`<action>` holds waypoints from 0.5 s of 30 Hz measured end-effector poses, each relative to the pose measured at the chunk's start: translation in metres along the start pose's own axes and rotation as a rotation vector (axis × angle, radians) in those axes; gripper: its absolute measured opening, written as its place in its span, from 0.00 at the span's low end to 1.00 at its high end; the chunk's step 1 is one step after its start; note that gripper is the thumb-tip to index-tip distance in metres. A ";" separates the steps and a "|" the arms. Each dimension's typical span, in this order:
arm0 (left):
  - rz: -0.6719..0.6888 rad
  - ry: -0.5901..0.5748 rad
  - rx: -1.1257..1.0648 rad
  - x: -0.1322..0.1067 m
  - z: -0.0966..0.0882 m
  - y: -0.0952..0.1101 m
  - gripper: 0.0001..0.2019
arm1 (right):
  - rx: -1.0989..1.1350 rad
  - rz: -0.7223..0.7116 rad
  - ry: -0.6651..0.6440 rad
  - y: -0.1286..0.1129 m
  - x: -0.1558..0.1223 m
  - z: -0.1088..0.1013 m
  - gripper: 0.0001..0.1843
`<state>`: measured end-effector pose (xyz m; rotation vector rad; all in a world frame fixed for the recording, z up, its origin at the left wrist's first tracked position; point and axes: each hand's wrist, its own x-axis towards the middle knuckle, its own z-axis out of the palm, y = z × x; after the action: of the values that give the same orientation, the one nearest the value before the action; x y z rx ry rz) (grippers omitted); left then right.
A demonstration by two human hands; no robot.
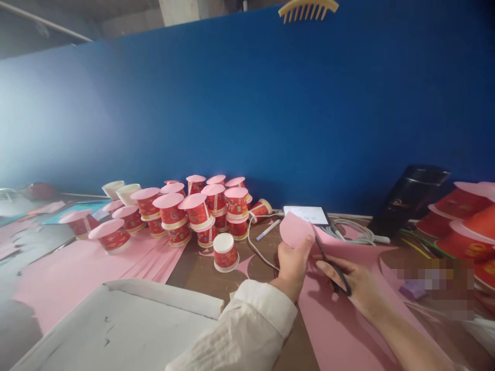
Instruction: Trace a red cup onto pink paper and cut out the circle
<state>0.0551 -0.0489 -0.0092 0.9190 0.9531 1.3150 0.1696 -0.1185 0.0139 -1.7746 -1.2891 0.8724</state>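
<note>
Pinched in my left hand [293,263] is a piece of pink paper [294,230] with a rounded outline, raised above the table. My right hand [358,286] grips black-handled scissors [333,269], their blades pointing up and left at the paper's right edge. Whether the blades are parted is hard to see. Under both hands lies a large pink sheet [336,324]. To the left stands an upside-down red paper cup [226,252] with a bare white base, near a few pink scraps [245,265].
Several red cups topped with pink discs [196,208] are stacked at left. A grey-white box lid [154,330] lies in front. Behind my hands are a lit tablet [309,215], a marker [268,230] and white cables [353,229]. A black bottle [406,198] leans at right.
</note>
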 end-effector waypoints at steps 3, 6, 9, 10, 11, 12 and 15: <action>-0.011 0.000 -0.002 0.000 0.001 0.001 0.18 | -0.008 -0.015 0.024 -0.002 -0.001 0.000 0.32; -0.006 0.002 -0.014 0.001 0.001 -0.002 0.18 | -0.015 -0.014 0.025 -0.001 0.000 0.000 0.31; 0.004 -0.011 -0.028 0.001 0.000 -0.003 0.18 | -0.019 0.001 0.010 0.004 0.002 0.000 0.33; 0.005 -0.018 -0.030 0.001 0.000 -0.003 0.17 | -0.018 0.004 0.013 0.006 0.003 0.000 0.33; 0.005 -0.023 -0.030 0.001 0.000 -0.003 0.17 | -0.016 0.006 0.012 0.008 0.004 0.000 0.33; 0.003 -0.022 -0.029 0.001 0.000 -0.003 0.17 | -0.011 0.008 0.013 0.010 0.005 0.000 0.34; -0.013 -0.014 -0.030 0.001 0.000 -0.002 0.16 | 0.020 0.012 0.018 0.014 0.006 0.001 0.32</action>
<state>0.0559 -0.0478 -0.0110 0.8966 0.9241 1.3074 0.1770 -0.1152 0.0004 -1.7725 -1.2545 0.8715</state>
